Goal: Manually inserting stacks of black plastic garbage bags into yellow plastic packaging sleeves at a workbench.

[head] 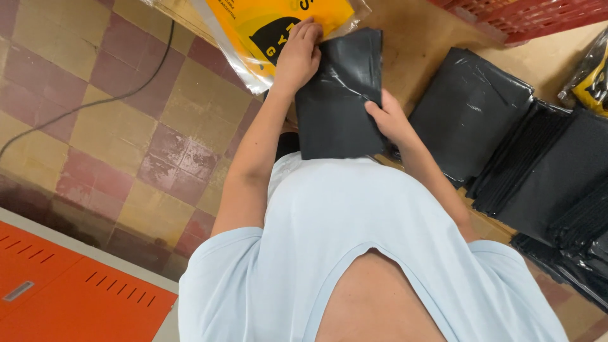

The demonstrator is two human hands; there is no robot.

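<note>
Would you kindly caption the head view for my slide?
Both hands, left hand and right hand, hold a folded black bag beside a yellow package.
</note>
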